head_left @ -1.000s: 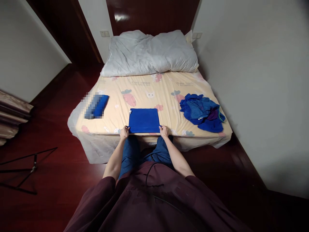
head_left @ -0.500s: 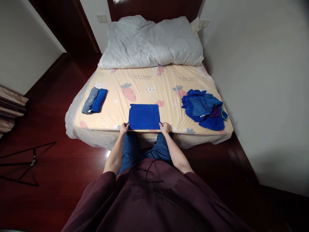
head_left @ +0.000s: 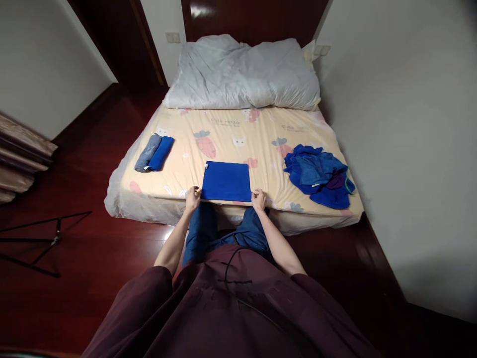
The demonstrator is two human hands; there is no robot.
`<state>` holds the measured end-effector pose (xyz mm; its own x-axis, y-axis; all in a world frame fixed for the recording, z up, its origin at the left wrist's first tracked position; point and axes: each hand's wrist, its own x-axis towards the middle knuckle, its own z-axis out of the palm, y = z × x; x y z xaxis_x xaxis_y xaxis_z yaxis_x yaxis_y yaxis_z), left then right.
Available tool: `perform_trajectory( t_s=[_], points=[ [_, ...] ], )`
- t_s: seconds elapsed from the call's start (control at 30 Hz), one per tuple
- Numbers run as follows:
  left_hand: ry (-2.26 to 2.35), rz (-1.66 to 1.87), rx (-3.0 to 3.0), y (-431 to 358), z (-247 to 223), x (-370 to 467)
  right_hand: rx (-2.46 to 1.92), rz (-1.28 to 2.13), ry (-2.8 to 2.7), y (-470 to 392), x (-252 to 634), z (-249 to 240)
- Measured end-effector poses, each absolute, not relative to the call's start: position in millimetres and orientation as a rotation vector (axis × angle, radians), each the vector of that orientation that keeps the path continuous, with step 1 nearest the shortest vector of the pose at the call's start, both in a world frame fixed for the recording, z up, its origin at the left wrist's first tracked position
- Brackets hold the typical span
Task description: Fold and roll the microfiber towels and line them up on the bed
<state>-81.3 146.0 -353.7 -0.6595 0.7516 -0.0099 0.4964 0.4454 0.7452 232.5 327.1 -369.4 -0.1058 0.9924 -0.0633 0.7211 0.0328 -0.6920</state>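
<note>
A folded blue towel lies flat as a near rectangle at the front edge of the bed, with a small white tag at its far left corner. My left hand is at its near left corner, thumb and fingers pinched at the edge. At the near right corner, my right hand has its fingertips pinched in the same way. The fingertips are small in view, and the grip itself shows only in part.
Left on the bed lie a grey rolled towel and a blue rolled towel, side by side. A crumpled pile of blue cloths is on the right. A pale quilt lies at the headboard. A black stand's legs are on the floor at left.
The camera view has shifted, so the bed appears slightly lower and further right. Both hands stay at the blue towel's near corners, the towel lying flat as before.
</note>
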Motion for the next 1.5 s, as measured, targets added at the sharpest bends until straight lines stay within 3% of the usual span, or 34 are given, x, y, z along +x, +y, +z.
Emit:
perform_trajectory(
  t_s=[0.13, 0.27, 0.43, 0.8, 1.07, 1.3, 1.5],
  points=[
    [2.263, 0.858, 1.717, 138.3, -347.4, -70.5, -1.278, 0.663, -2.108, 304.3, 236.4, -366.8],
    [2.144, 0.522, 1.922, 147.6, -349.0, -55.5, -0.999, 0.646, -2.420, 292.7, 230.2, -366.2],
    [2.261, 0.227, 1.772, 151.5, -353.7, -46.5, -1.050, 0.625, -2.653, 295.9, 226.8, -368.5],
    [2.313, 0.000, 1.765, 160.7, -343.9, -48.5, -1.173, 0.532, -2.690, 302.7, 223.2, -365.4],
    [2.334, 0.006, 1.797, 169.0, -340.7, -49.1, -1.299, 0.424, -2.776, 317.6, 214.4, -355.7],
    [2.270, 0.103, 1.836, 142.8, -344.4, -50.5, -1.278, 0.544, -2.638, 306.2, 239.8, -368.4],
    [2.294, 0.503, 1.507, 134.0, -353.6, -60.6, -1.308, 0.743, -2.429, 318.9, 245.2, -378.0]
  ],
)
